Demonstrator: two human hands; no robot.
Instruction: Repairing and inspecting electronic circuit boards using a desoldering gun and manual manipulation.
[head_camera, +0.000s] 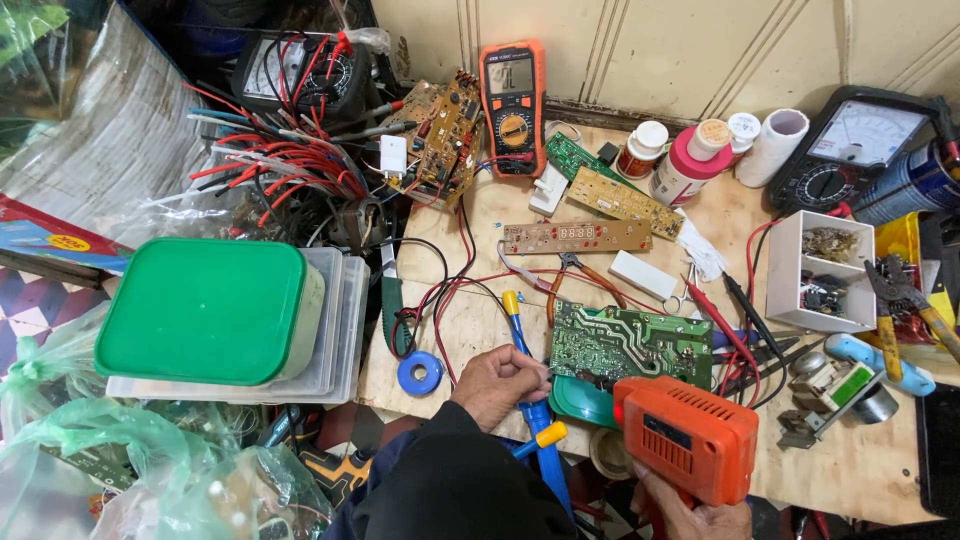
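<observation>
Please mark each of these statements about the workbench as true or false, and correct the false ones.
1. The right hand holds an orange heat gun. True.
2. The left hand rests on the orange multimeter. False: it is at the edge of the green circuit board; the multimeter stands far off, near the wall.
3. A green lid covers the box on the stacked clear containers. True.
4. The blue tape roll lies to the right of the green circuit board. False: it lies to its left, near the left hand.
5. A long brown display board lies beyond the green circuit board. True.
</observation>
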